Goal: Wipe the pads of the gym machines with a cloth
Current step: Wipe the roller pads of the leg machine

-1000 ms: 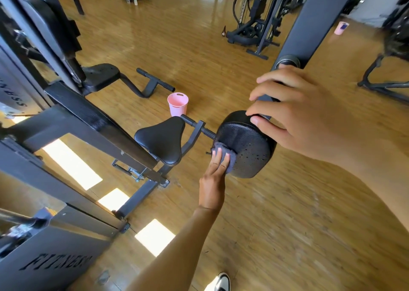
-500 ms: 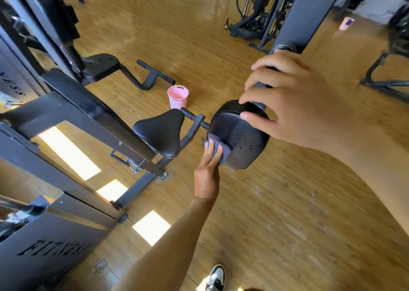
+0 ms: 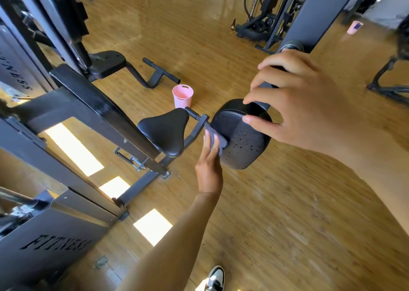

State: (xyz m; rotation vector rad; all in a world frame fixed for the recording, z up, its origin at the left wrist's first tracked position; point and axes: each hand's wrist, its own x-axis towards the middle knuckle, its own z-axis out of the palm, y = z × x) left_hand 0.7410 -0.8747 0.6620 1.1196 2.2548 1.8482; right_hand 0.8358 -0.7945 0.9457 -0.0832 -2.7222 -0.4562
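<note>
Grey cloth (image 3: 215,139) lies under the flat fingers of the left hand (image 3: 210,160), pressed against the near edge of the round black pad (image 3: 241,138). The right hand (image 3: 294,105) grips the pad's arm. Droplets dot the pad; a short stroke would likely leave them behind.

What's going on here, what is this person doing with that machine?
A person is wiping a gym machine's round black pad. The left hand presses a grey cloth flat against the pad's left edge, while the right hand grips the pad's top edge and steadies it. Droplets dot the middle of the pad, so that part looks not yet wiped. A black seat sits just to the left, with a pink cup on the floor behind it.
</note>
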